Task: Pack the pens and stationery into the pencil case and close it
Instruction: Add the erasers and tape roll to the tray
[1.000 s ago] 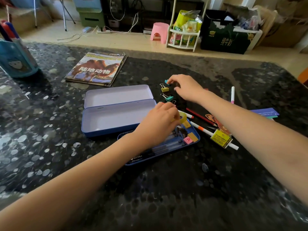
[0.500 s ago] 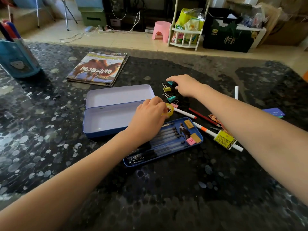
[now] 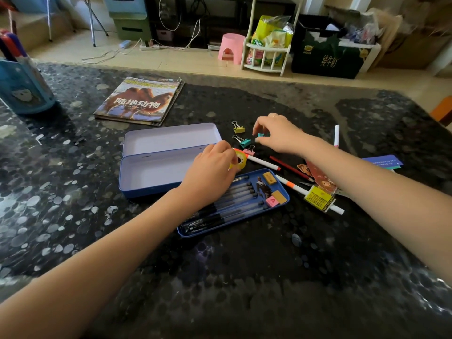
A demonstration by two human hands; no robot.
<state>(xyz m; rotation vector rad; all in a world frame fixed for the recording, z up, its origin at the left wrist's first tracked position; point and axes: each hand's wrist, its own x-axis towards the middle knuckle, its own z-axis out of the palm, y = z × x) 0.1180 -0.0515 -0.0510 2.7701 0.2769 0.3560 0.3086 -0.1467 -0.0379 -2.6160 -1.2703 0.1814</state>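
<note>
The blue tin pencil case lies open on the dark table, its lid flat behind it. A blue inner tray with several black pens and small erasers sits in front of it to the right. My left hand holds a yellow tape roll by the case's right end. My right hand pinches a teal binder clip just above the table. A yellow clip, a teal clip and a pink clip lie between the hands. White markers, a red pencil and a yellow eraser lie to the right.
A magazine lies behind the case. A blue pen holder stands at the far left. Another white pen, a blue card and stickers lie at the right. Floor clutter sits beyond the table's far edge.
My left hand lifted the yellow tape roll out of the tray and carried it up toward the case. My right hand closed on the teal binder clip and drew it back a little.
</note>
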